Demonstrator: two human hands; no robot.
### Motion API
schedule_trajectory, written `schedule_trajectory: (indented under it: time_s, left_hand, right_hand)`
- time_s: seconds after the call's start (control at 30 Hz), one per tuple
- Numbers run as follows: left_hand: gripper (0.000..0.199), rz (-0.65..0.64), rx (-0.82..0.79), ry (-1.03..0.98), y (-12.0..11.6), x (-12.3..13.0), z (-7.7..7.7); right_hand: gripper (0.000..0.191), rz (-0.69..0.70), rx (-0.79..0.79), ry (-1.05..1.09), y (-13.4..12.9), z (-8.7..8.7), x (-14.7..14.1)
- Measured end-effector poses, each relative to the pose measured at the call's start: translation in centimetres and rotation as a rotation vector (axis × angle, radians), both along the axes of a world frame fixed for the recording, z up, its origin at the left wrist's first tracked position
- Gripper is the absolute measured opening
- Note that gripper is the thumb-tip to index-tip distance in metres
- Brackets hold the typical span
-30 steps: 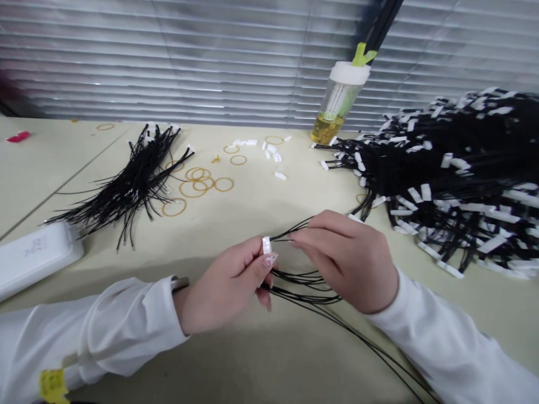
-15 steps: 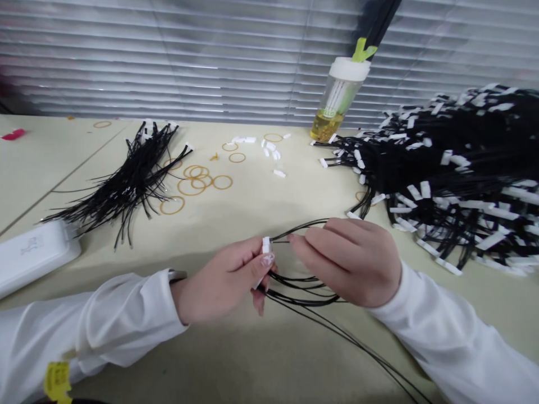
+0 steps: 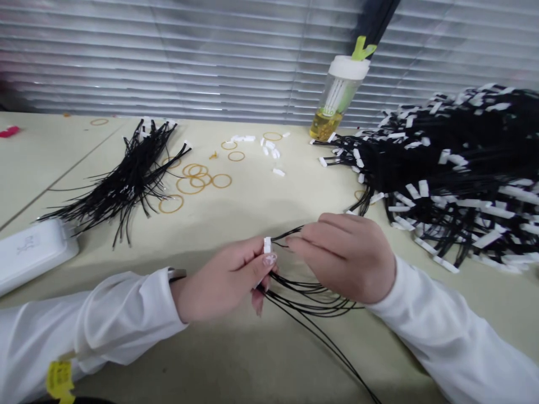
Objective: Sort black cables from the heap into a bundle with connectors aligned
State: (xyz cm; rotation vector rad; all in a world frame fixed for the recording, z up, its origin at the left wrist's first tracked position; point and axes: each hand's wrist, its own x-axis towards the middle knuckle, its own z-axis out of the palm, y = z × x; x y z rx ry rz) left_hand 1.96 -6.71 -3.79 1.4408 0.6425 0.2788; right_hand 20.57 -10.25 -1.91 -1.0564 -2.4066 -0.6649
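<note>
Pinched between the thumb and fingers of my left hand [image 3: 229, 280] is a white connector [image 3: 267, 245], its top end showing above the thumb. Several thin black wires [image 3: 303, 289] run out of it and from under my fingers, curving to the right. My right hand [image 3: 345, 255] is closed on some of the black wires close to the connector's right side. Its fingertips stay slightly apart from the connector. Two or so longer wires trail down toward the bottom edge.
A large heap of black wires with white connectors [image 3: 463, 163] lies at the right. To the left are a wire bundle [image 3: 130, 168] and a white device [image 3: 36, 252]. Rubber bands [image 3: 193, 178] and loose white connectors [image 3: 269, 147] lie mid-table. A bottle [image 3: 337, 98] stands behind.
My right hand has shifted slightly left, closer to the connector. The trailing wires have swung left and the loops below have spread. My left hand keeps its hold.
</note>
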Motion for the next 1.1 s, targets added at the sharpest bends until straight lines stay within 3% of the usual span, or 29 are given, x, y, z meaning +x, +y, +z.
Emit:
schedule_trajectory:
  time_s: [0.13, 0.37, 0.63, 0.83, 0.97, 1.1]
  left_hand:
    - [0.029, 0.009, -0.001, 0.010, 0.0, 0.0, 0.0]
    - [0.027, -0.004, 0.006, 0.024, 0.0, -0.2, 0.1]
    - [0.026, -0.055, 0.058, 0.006, 0.1, -0.2, -0.1]
    - [0.026, -0.036, 0.048, 0.008, -0.1, -0.1, 0.0]
    - [0.028, 0.031, -0.038, -0.030, 0.0, -0.1, -0.3]
    - [0.025, 0.172, -0.175, -0.111, 0.3, 0.1, -0.6]
  right_hand:
    - [0.020, -0.071, -0.105, 0.064, -0.3, 0.2, -0.1]
    - [0.022, -0.102, -0.138, 0.132, 0.0, -0.6, -0.7]
    - [0.023, -0.145, 0.007, 0.019, -0.4, 0.0, -1.5]
    - [0.026, -0.136, 0.007, -0.031, -0.2, 0.3, -1.9]
    - [0.020, -0.152, -0.024, 0.061, -0.1, 0.4, -1.1]
    - [0.012, -0.143, -0.012, 0.333, -0.8, 1.6, 0.2]
